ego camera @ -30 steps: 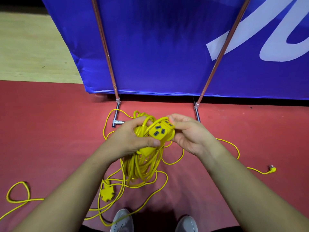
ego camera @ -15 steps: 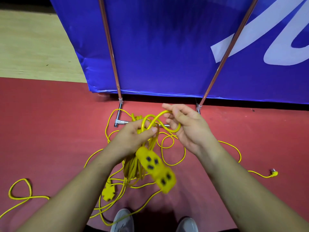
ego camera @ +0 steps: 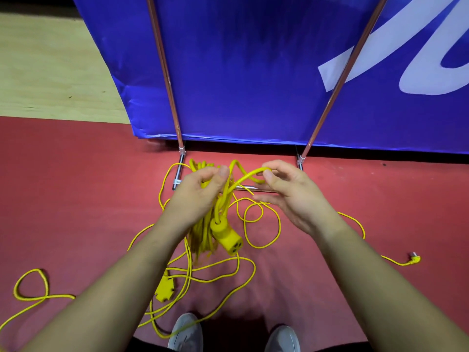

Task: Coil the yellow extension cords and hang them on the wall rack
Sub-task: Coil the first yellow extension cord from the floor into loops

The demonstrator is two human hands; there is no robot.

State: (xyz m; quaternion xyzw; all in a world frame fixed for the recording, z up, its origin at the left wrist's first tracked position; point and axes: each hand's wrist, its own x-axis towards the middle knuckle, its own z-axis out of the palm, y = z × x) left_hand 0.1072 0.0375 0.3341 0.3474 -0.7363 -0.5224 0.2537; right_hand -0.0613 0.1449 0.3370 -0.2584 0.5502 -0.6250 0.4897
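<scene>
Left hand (ego camera: 200, 191), just left of centre frame, grips the top of the coiled bundle (ego camera: 203, 232) in a closed fist. Right hand (ego camera: 294, 196), just right of centre, pinches the cord loop (ego camera: 247, 173) between thumb and forefinger, its other fingers loosely curled.

Across the upper frame stands a blue banner (ego camera: 253, 72) on metal poles, and the red floor (ego camera: 76, 199) fills the lower half.

The bundle hangs from the left fist with its long axis running down the frame toward the shoes, and a yellow socket block (ego camera: 229, 238) dangles at its lower right. The loop arches sideways from fist to pinch, so the free strand lies on the right hand's side. That hand seems best placed to lay the next turn over the bundle.

Loose cord (ego camera: 280, 226) sprawls on the floor below and to the right, ending at a plug (ego camera: 415, 259) at the right edge. No wall rack is in view.
</scene>
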